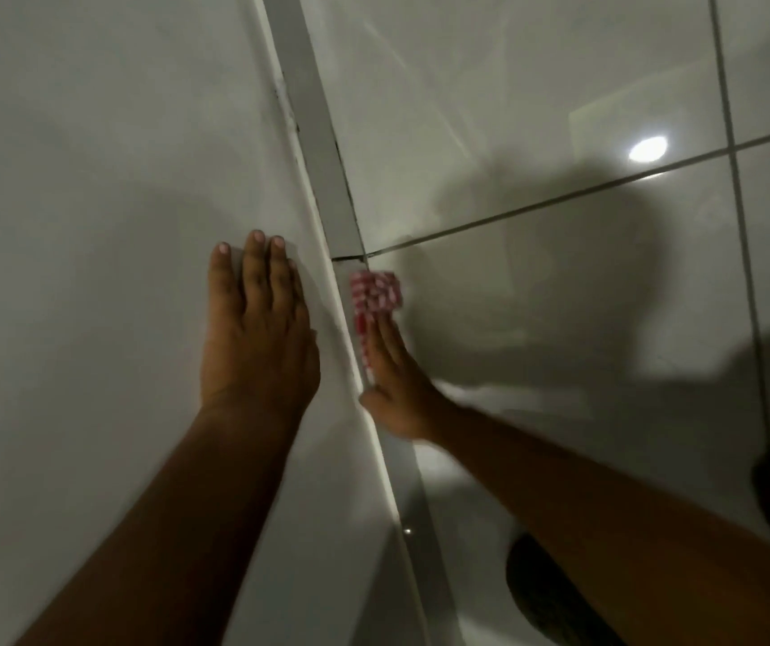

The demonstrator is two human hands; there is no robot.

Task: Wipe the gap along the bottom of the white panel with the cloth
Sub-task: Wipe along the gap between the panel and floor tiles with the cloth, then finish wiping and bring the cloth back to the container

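The white panel [108, 188] fills the left half of the view, and its bottom edge runs diagonally from top centre to bottom centre. A grey strip and dark gap [327, 179] follow that edge where it meets the tiled floor. My left hand [257, 328] lies flat on the panel, fingers together, close to the edge. My right hand [392, 384] presses a folded red-and-white checked cloth [373, 296] against the gap, fingers stretched flat over it. The cloth sticks out beyond my fingertips, just below a floor grout joint.
Glossy pale floor tiles [560, 109] with dark grout lines spread to the right, reflecting a ceiling light [647, 149]. Dark shapes, probably my knees [550, 594], sit at the bottom right. Shadows of my body fall across the tiles.
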